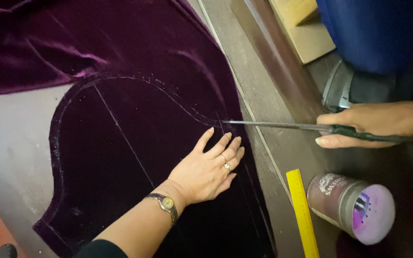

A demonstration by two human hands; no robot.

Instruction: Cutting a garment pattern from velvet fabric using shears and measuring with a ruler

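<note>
Dark purple velvet fabric point(135, 95) lies spread on a grey table point(10, 143), with chalk lines and a curved cut edge on it. My left hand point(209, 167), wearing rings and a wristwatch, presses flat on the fabric with fingers spread. My right hand point(378, 124) grips long scissors point(283, 125) whose blades point left, the tip touching the fabric's edge just above my left fingertips.
A yellow ruler point(302, 212) lies on the table's right part beside a round tin with a purple lid point(352, 205). A metal iron point(338, 88), a blue garment or container point(378, 33) and a cardboard box point(304, 28) sit at the upper right.
</note>
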